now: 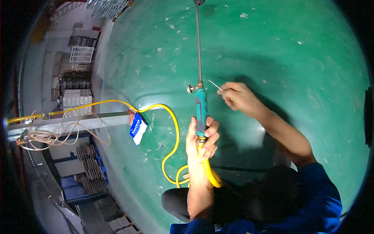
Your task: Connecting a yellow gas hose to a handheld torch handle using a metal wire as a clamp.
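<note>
My left hand is closed round the lower handle of a gas torch. The torch stands nearly straight up the view, with a teal and grey grip, a long thin metal tube and a dark nozzle at the far end. A valve knob sticks out to the left at the base of the tube. From the handle's bottom a yellow hose curves down past my wrist. To the right of the valve, my right hand is closed on a thin screwdriver; its bright tip points toward the tube without touching it. Fingers hide most of its handle.
Yellow hose loops over the green floor to a metal beam at left, where pale thin tubing is coiled. A blue and white packet hangs by the beam's end. Stacked panels stand farther left. My dark knee is below.
</note>
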The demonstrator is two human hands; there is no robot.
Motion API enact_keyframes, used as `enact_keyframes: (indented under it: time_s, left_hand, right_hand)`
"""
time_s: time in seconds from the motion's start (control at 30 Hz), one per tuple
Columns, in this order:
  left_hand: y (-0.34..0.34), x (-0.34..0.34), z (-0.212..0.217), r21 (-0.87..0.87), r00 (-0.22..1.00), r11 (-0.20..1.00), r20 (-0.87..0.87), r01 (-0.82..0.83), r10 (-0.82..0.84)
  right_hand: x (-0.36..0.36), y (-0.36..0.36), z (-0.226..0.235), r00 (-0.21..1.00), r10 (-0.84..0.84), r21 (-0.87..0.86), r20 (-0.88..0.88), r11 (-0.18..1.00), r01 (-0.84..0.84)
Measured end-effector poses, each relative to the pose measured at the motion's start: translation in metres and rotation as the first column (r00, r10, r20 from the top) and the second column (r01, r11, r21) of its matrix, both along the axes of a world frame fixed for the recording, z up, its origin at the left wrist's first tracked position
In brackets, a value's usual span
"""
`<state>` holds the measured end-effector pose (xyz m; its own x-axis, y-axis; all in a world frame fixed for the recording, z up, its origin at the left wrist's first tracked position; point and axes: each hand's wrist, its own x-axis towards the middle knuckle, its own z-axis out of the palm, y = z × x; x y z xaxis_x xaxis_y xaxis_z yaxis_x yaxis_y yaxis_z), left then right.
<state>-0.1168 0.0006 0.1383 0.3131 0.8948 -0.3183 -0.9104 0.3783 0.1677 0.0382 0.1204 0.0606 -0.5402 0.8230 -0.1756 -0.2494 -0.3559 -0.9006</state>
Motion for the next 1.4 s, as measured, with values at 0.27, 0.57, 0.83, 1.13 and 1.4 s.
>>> enact_keyframes:
  time_s: [0.27,0.57,0.83,1.13,1.4]
  left_hand:
    - [0.007,-0.008,0.014,0.214,0.971,0.974,0.238,-0.072,0.02]
    - [0.002,-0.022,0.026,0.285,0.964,0.955,0.267,-0.084,0.006]
    - [-0.007,-0.021,0.033,0.308,0.96,0.945,0.28,-0.114,0.025]
    - [-0.011,-0.019,0.047,0.34,0.978,0.936,0.206,-0.093,0.023]
    - [-0.015,-0.015,0.057,0.317,0.996,0.944,0.057,-0.086,0.071]
  right_hand:
    - [0.029,-0.038,0.041,0.986,0.072,0.156,0.149,0.983,-0.095]
    - [0.033,-0.062,0.107,0.98,-0.012,0.769,0.197,0.622,-0.147]
    - [0.033,-0.076,0.134,0.909,-0.142,0.915,0.391,0.162,-0.369]
    - [0.038,-0.076,0.167,0.908,-0.198,0.924,0.368,-0.035,-0.382]
    - [0.044,-0.083,0.19,0.889,-0.259,0.895,0.378,-0.145,-0.423]
